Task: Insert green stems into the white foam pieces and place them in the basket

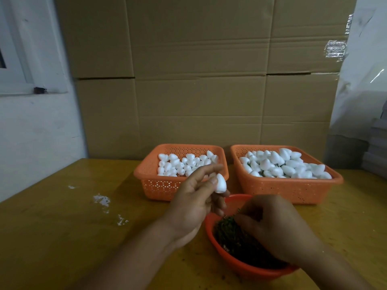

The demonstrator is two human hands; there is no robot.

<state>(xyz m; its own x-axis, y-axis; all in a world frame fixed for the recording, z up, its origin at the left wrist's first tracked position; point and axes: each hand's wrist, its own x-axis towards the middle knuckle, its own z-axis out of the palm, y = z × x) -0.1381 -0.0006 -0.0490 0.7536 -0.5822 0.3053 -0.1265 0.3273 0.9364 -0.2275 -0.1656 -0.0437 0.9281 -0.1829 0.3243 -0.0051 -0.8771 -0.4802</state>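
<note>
A yellow-brown wooden table (62, 237) stands against a wall of stacked brown cardboard cartons (199, 80). At its near edge the left hand (194, 201) pinches a single white, egg-shaped foam piece (220, 183) between thumb and fingertips, holding it up above the rim of a round orange-red plastic bowl (211, 233). The right hand (274, 229) reaches down into that bowl, fingers curled into a dark tangle of thin green stems (230, 233) — whether it has one pinched I cannot tell, since the fingertips are buried. The step in hand looks like picking out a stem; the next move calls for drawing one free, lining its end up with the foam and pushing it in straight, gently, as the foam seems light and easily dented. The held piece looks smooth, matte and unpierced. Beyond the hands sit two orange perforated plastic baskets — the left basket (146, 176) holds smaller foam pieces, the right basket (293, 189) is heaped with larger ones, with what may be green showing beneath some. White crumbs (102, 200) dot the table at left.
</note>
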